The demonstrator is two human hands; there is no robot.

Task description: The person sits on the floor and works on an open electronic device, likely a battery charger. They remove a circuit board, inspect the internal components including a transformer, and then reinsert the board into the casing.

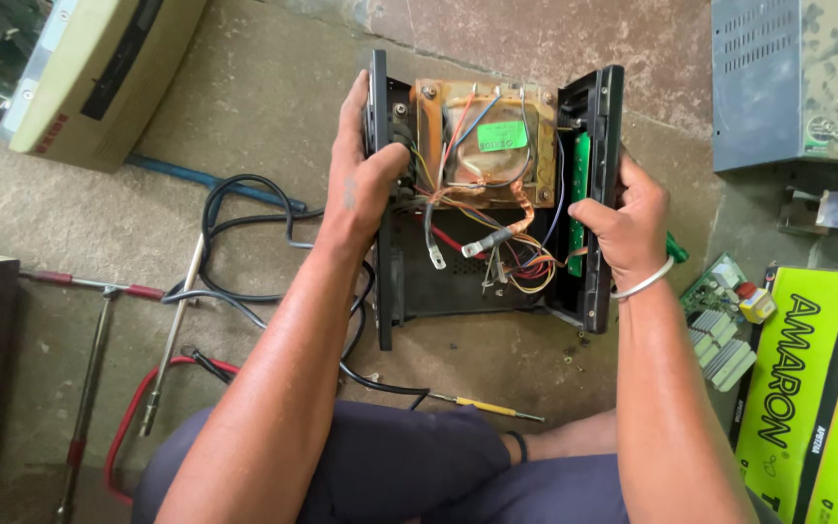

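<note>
Nearest, at 6 o'clock: the person's knees in dark blue cloth, with a thin screwdriver (485,405) with a yellow grip lying on the concrete floor (264,97) just past them. At 8 o'clock, black cables (244,243) and a red cable (133,408) loop over the floor beside long metal rods (172,330).

Centre: an opened black case (467,281) sits on the floor, both side panels standing upright. The left hand (366,175) is closed around the left panel, thumb inside, fingers over its outer face. The right hand (623,218), a metal bangle (644,282) on its wrist, grips the right panel, thumb pressed near a green circuit board (579,199) mounted inside it. Loose coloured wires (497,243) with metal end lugs hang between the hands.

Farther, at 12 o'clock inside the case: a copper-wrapped transformer (482,146) with a green sticker.

At 4 o'clock, a bright green box (817,388) and a small circuit board with finned metal parts (720,325). At 1 o'clock, a grey metal cover (797,78); at 10 o'clock, a cream-coloured unit (99,73).
</note>
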